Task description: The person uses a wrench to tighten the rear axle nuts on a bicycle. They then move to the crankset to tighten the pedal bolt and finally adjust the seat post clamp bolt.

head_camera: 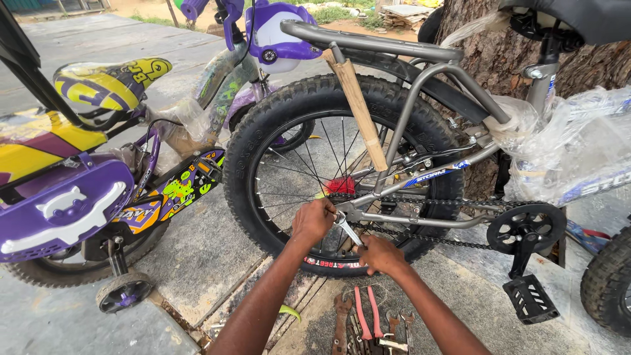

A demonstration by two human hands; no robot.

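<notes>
Both gripping: left hand (313,221) and right hand (380,254) closed on silver steel spanner (347,227) at hub of black knobbly-tyred rear wheel (263,151), centre. Risk: spanner slipping off nut, knuckles striking thin spokes (296,172) or greasy chain (420,235).

Two hands, the left hand (313,220) and the right hand (380,254), meet at one spanner (347,228) beside the grey bicycle's rear wheel (263,131). Two bicycles stand complete enough to count: the grey bicycle (427,62) and, left of that wheel, one purple and yellow child's bicycle (72,204) with one training wheel (123,292) showing. Right of the wheel hangs one pedal (530,298). Below it lies one pair of red-handled pliers (368,312) among several spanners, too jumbled to count.
</notes>
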